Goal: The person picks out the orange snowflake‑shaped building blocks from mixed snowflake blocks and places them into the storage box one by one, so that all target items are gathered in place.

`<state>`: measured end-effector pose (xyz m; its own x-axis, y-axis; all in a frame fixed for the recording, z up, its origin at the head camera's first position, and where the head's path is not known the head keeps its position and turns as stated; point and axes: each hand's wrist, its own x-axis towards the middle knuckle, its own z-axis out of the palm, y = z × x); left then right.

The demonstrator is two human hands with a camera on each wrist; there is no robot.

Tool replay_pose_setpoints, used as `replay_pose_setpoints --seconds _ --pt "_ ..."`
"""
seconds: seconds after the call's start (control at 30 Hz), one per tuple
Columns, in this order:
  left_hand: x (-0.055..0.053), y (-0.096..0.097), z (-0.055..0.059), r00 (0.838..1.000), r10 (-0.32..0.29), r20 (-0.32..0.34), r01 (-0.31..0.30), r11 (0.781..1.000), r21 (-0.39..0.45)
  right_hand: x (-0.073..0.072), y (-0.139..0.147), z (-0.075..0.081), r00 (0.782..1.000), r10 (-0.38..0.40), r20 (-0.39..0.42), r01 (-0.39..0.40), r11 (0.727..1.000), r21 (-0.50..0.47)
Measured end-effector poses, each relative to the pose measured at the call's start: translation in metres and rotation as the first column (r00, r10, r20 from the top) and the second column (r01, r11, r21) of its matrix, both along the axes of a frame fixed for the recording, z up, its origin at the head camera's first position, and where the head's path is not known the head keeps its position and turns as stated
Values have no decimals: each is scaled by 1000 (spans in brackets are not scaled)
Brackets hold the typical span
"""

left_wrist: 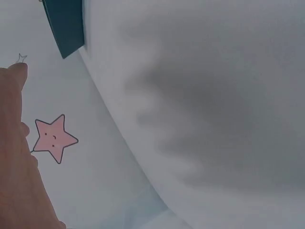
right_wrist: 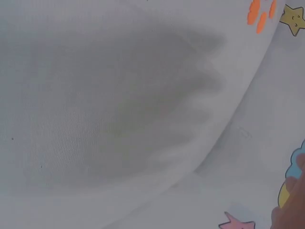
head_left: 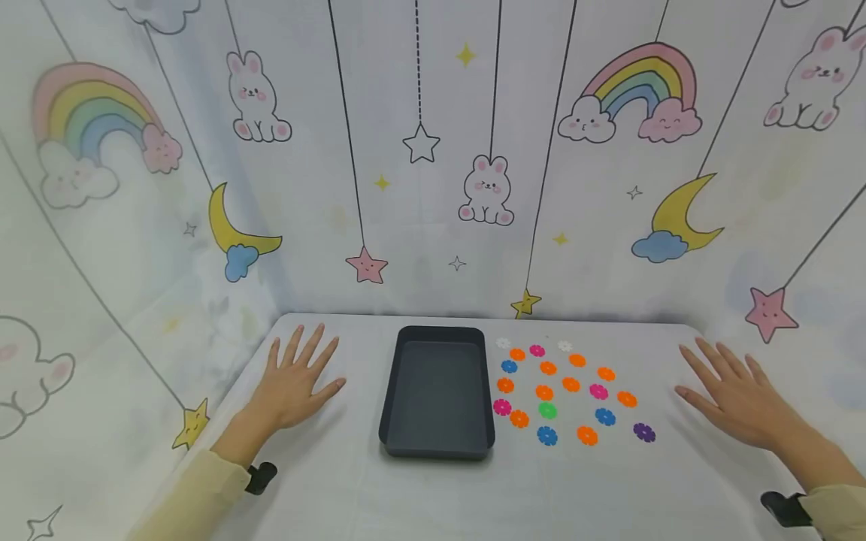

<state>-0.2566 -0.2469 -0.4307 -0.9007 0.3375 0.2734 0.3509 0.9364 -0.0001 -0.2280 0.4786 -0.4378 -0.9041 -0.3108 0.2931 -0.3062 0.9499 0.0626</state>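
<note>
Both hands hang over the white surface (head_left: 325, 488), holding nothing! The left hand (head_left: 287, 387) spreads its fingers wide, well apart from the dark tray (head_left: 436, 398) on its right. And the right hand (head_left: 740, 398), fingers stretched out too, has the scattered flower-shaped discs (head_left: 544, 392) over on its left, between it and the tray. Purple disc (head_left: 644, 433) farthest right, near that right hand, yet not touching; white, pink, blue, green and orange fill the rest!
</note>
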Motion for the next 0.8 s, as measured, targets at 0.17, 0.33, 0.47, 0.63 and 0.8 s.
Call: replay_pose_setpoints --seconds 0.17,0.33,0.47,0.63,0.8 --pt "-2 8 -4 999 -21 -35 22 1000 15 -1 -6 -1 1000 0 7 1 1000 -10" --pt "-4 16 -9 999 -34 -29 35 998 47 0 -14 -2 1000 13 19 -12 999 -36" --pt "-5 26 -10 998 -48 29 43 988 145 2 -21 -4 999 34 21 -32 995 -90" --pt "-4 39 -7 992 -95 86 61 940 335 -1 -28 -7 997 43 60 -29 976 -215" --pt "-3 44 -6 980 -149 134 70 880 470 -4 -40 -7 988 45 146 4 946 -323"
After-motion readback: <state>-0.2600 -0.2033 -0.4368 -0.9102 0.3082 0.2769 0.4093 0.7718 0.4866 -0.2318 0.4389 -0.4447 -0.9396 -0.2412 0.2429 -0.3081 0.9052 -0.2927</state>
